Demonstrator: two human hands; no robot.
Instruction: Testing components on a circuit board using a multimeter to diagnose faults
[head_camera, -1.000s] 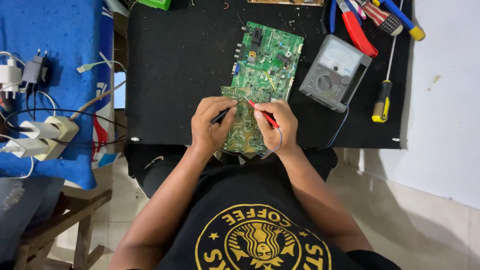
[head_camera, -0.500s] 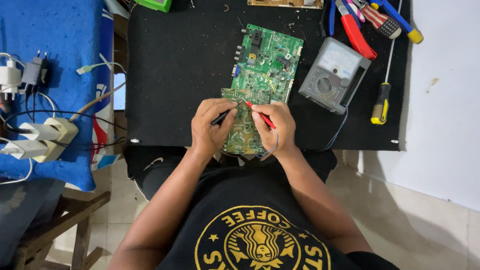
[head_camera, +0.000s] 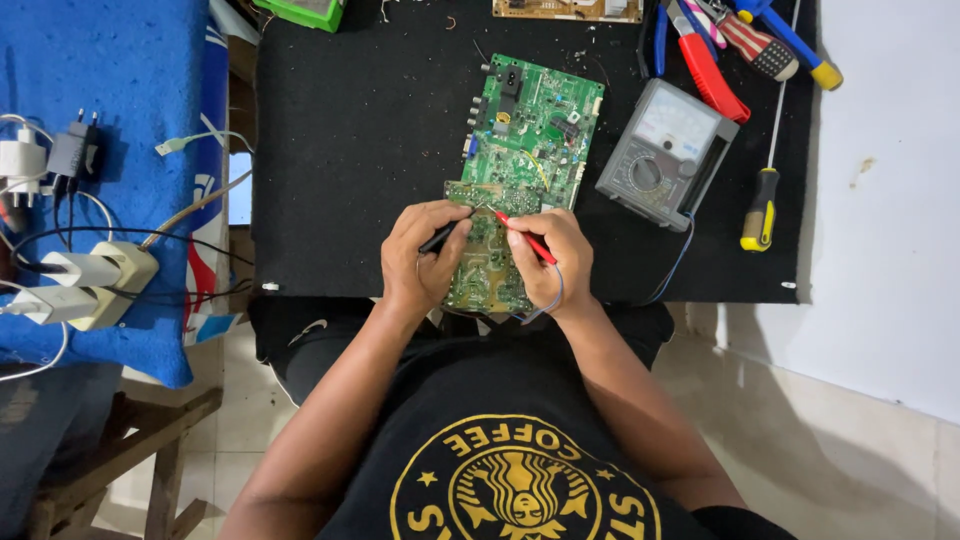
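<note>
A green circuit board (head_camera: 528, 130) lies on a black mat (head_camera: 360, 150). My left hand (head_camera: 418, 262) holds a black test probe (head_camera: 440, 237) and my right hand (head_camera: 548, 260) holds a red test probe (head_camera: 524, 236). Both probe tips meet close together on the board's middle, near its left side. My hands rest on the board's near end and hide part of it. A grey analogue multimeter (head_camera: 665, 152) sits just right of the board, with leads running from it toward my right hand.
A yellow-handled screwdriver (head_camera: 764, 190), red and blue pliers (head_camera: 700, 55) and other tools lie at the mat's far right. On the left, a blue cloth (head_camera: 90, 90) carries chargers, plugs (head_camera: 70, 150) and a white power strip (head_camera: 95, 280).
The view shifted slightly; both hands stay on the board with the probes, the tips hardly moved.
</note>
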